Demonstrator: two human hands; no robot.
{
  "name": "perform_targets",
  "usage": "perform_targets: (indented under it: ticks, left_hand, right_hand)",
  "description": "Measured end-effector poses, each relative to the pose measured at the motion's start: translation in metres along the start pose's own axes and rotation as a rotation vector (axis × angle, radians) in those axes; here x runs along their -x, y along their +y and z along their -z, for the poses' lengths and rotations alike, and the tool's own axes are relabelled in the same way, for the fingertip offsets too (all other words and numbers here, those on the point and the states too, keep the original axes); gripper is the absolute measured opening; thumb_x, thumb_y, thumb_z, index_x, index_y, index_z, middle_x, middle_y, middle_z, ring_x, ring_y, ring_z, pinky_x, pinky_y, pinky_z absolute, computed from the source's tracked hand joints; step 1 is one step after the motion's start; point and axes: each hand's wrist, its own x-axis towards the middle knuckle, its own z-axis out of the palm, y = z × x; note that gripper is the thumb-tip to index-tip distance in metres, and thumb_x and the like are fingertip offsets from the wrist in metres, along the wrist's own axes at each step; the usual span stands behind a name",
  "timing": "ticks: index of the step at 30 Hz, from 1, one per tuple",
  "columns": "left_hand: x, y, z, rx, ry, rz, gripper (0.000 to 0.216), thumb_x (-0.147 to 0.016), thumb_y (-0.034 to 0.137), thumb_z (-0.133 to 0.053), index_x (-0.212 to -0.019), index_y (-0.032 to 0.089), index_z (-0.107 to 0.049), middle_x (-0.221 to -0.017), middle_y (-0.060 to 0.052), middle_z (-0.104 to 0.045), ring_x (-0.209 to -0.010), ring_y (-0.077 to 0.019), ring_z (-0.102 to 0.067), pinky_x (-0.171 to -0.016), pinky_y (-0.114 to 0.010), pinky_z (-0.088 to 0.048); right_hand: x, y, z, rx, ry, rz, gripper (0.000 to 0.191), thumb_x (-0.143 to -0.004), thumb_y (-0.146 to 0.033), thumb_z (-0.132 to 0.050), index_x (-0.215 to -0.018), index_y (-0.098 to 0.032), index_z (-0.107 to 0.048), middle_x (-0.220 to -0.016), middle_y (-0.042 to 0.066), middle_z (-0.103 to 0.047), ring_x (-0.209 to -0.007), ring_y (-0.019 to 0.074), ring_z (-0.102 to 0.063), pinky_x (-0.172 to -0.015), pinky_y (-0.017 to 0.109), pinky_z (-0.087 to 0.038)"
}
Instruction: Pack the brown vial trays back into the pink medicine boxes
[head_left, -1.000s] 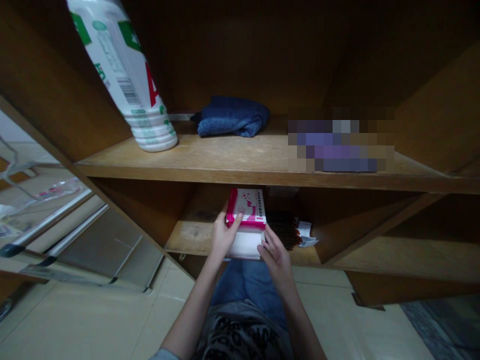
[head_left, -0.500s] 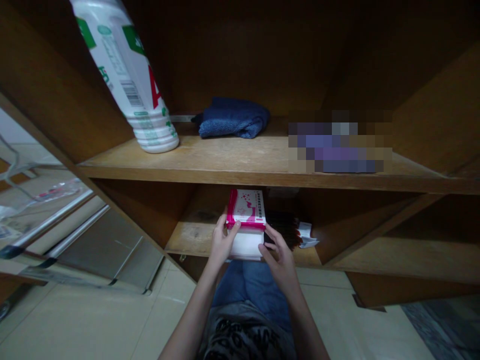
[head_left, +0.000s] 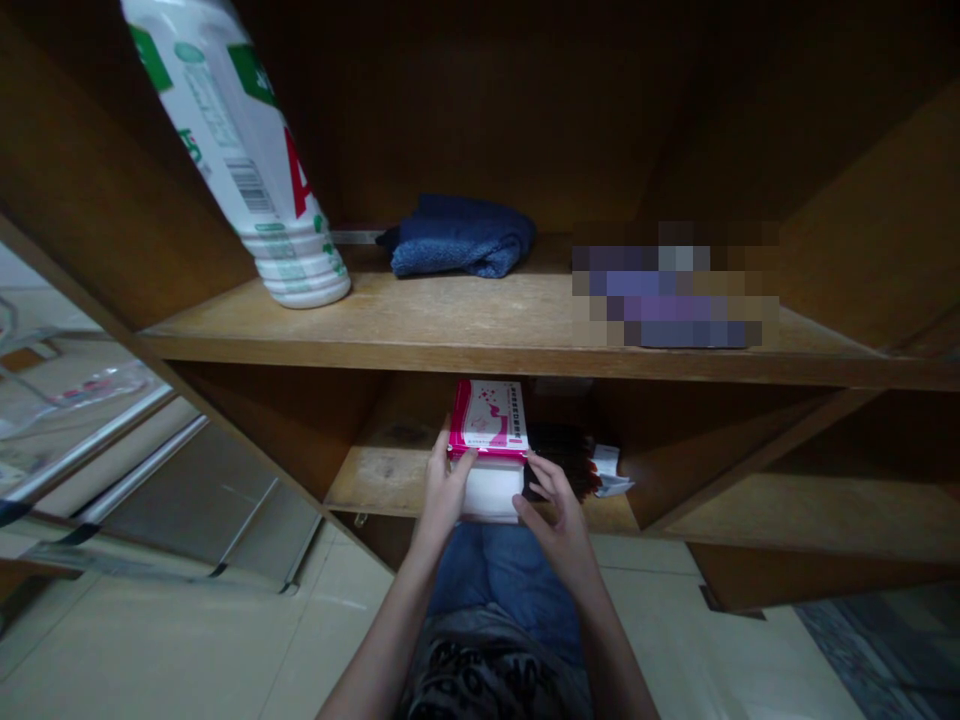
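Note:
A pink-and-white cardboard box (head_left: 489, 415) lies over the lower shelf, with a plain white box (head_left: 493, 490) or flap showing at its near end; I cannot tell whether they are one piece. My left hand (head_left: 444, 490) grips the pink-and-white box at its near left corner, thumb on top. On the opposite side, my right hand (head_left: 556, 512) has its fingertips at the near right corner and its thumb on the white part's edge. Just right of the boxes lies a dark bundle (head_left: 564, 455) with white paper labels (head_left: 611, 470), partly hidden by my right hand.
Above my hands runs the upper shelf's front edge (head_left: 450, 350). On that shelf stand a white bottle (head_left: 240, 170), a folded blue towel (head_left: 461, 238) and a blurred-out purplish item (head_left: 667, 300). A metal-framed rack (head_left: 180, 490) is at the left.
The view has shifted slightly, so the shelf items sit a little further left. Both hands keep their hold on the box, which looks almost unmoved.

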Motion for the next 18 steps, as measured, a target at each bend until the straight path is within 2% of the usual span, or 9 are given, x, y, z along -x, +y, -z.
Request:
perform_targets:
  ticks: [7,11,14,18]
  left_hand:
    - [0.005,0.006,0.0,0.048,-0.017,0.07,0.062,-0.068,0.023,-0.052,-0.13,0.016,-0.047,-0.122,-0.008,-0.061,-0.111,-0.0242,-0.055,-0.101,-0.038,-0.038]
    - [0.01,0.007,0.004,0.078,-0.042,0.071,0.073,-0.066,0.021,-0.051,-0.137,0.019,-0.037,-0.137,-0.007,-0.049,-0.126,-0.0239,-0.044,-0.107,-0.036,-0.033]
    - [0.015,0.002,0.009,0.099,-0.069,0.078,0.082,-0.065,0.022,-0.054,-0.143,0.021,-0.027,-0.144,-0.007,-0.042,-0.134,-0.0244,-0.034,-0.108,-0.036,-0.031]
    - [0.022,-0.006,0.016,0.109,-0.136,0.079,0.091,-0.067,0.022,-0.056,-0.146,0.024,-0.011,-0.141,-0.008,-0.044,-0.131,-0.0244,-0.039,-0.105,-0.038,-0.035]
  right_hand:
    - [0.002,0.003,-0.001,0.0,0.008,0.014,0.032,-0.082,-0.032,-0.06,-0.111,-0.027,-0.049,-0.14,0.01,-0.046,-0.128,0.0258,-0.043,-0.099,0.047,-0.042]
    - [0.004,0.003,0.003,0.127,0.027,0.056,0.027,-0.082,-0.032,-0.059,-0.107,-0.026,-0.052,-0.142,0.011,-0.043,-0.13,0.0273,-0.04,-0.098,0.05,-0.041]
    - [0.005,0.002,0.008,0.265,0.045,0.107,0.02,-0.083,-0.032,-0.058,-0.102,-0.025,-0.057,-0.134,0.01,-0.052,-0.127,0.0268,-0.042,-0.103,0.052,-0.035]
    - [0.005,-0.005,0.011,0.343,0.057,0.172,0.02,-0.085,-0.031,-0.056,-0.104,-0.024,-0.06,-0.122,0.009,-0.061,-0.121,0.0255,-0.048,-0.101,0.05,-0.037]
